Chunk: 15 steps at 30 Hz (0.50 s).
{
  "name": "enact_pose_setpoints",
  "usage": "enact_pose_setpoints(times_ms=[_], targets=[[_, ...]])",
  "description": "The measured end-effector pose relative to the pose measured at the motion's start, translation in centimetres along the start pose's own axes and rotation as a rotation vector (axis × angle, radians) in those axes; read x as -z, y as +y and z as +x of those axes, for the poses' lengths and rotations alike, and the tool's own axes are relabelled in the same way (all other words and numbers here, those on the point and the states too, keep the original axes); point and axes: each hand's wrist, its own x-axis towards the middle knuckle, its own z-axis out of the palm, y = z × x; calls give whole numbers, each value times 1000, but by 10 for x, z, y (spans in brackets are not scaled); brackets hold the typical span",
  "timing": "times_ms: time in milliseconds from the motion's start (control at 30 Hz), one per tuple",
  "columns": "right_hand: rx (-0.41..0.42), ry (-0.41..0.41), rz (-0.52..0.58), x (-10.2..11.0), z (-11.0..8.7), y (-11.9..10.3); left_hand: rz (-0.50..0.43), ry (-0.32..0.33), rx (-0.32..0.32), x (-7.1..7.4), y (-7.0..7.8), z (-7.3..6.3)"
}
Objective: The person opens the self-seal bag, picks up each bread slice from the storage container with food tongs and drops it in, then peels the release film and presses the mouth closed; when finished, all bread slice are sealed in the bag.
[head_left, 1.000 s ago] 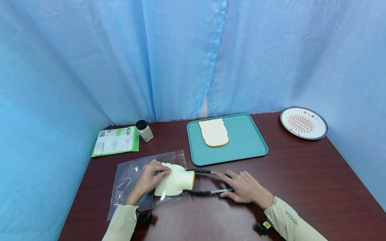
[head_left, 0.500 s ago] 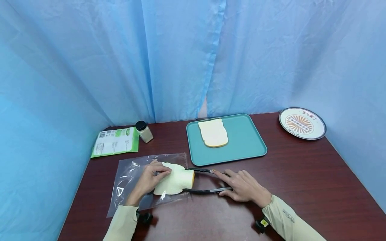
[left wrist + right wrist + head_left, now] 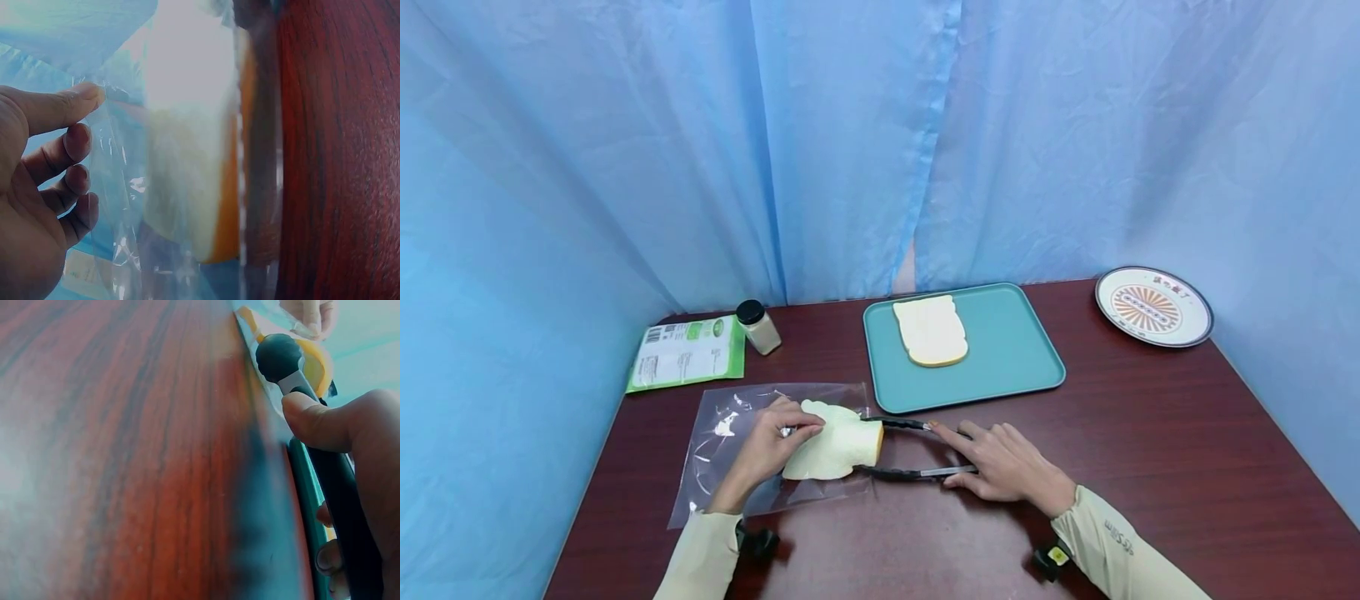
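Bread slice (image 3: 835, 446) sits mostly in clear plastic bag (image 3: 709, 458), left of centre on table (image 3: 962, 542); its orange-crusted end pokes slightly past the bag's right edge. Left hand (image 3: 771, 442) pinches film of the bag at the slice's left part, thumb and index together, other fingers bent. Right hand (image 3: 1003, 462) holds black-and-silver tongs (image 3: 895, 475), thumb along one arm; tong arms spread wide, ends at near and far sides of the slice. Whether tong tips are inside the bag: can't tell.

Teal tray (image 3: 1011, 342) just beyond, second bread slice (image 3: 932, 332) flat on its left half. Patterned plate (image 3: 1153, 307) far right. Black-lidded jar (image 3: 760, 329) next to green-and-white packet (image 3: 687, 354), far left. Blue curtains (image 3: 850, 150) behind. Pale sleeves (image 3: 700, 554) on both arms.
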Motion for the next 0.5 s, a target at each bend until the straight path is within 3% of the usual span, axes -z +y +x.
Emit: enact_pose_setpoints(times_ms=[500], targets=[[22, 14, 27, -2, 2, -2, 13, -8, 15, -3, 2, 0]])
